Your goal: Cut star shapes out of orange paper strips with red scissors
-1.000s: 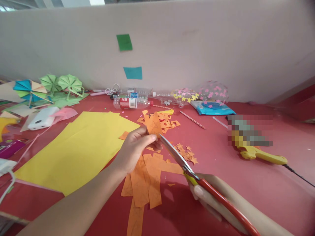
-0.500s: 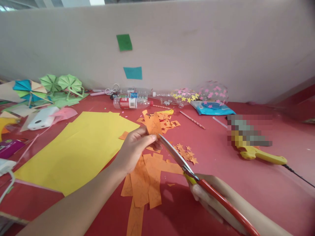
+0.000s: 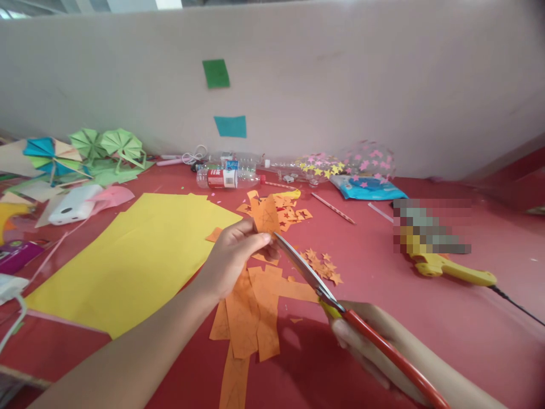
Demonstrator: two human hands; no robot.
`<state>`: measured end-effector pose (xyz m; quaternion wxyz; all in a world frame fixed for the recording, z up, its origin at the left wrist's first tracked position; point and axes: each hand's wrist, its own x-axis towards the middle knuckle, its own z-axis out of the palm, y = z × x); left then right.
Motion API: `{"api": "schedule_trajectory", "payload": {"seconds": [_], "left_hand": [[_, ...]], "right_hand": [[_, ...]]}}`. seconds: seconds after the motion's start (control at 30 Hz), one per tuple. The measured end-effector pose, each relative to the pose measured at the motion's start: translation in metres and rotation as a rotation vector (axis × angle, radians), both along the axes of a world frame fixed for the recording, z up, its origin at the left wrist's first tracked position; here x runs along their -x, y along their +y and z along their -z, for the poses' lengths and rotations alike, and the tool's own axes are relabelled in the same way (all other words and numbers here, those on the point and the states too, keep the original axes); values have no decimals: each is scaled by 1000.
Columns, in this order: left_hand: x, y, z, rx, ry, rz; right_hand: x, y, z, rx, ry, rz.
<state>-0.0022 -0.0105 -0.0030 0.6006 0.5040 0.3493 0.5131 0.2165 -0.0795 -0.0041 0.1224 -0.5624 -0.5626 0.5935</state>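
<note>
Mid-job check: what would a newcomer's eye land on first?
Probably the red-handled scissors in the right hand, right of centre, pointing at the star-marked orange paper in the left hand. Then the bright yellow sheets on the left, and the small orange cut-out stars just right of the blades.

Looks across a red tabletop (image 3: 366, 272) to a pale wall (image 3: 319, 85), with a green patch (image 3: 216, 74) above a blue patch (image 3: 230, 126); catches bright light (image 3: 169, 4) beyond its top edge.
</note>
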Motion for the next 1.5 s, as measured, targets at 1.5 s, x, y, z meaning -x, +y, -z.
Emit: {"api": "schedule_trajectory", "payload": {"seconds": [1.5], "left_hand": [[-11,-10,12,43,17,-44]], "right_hand": [[1,0,11,-96,86,-58]]}}
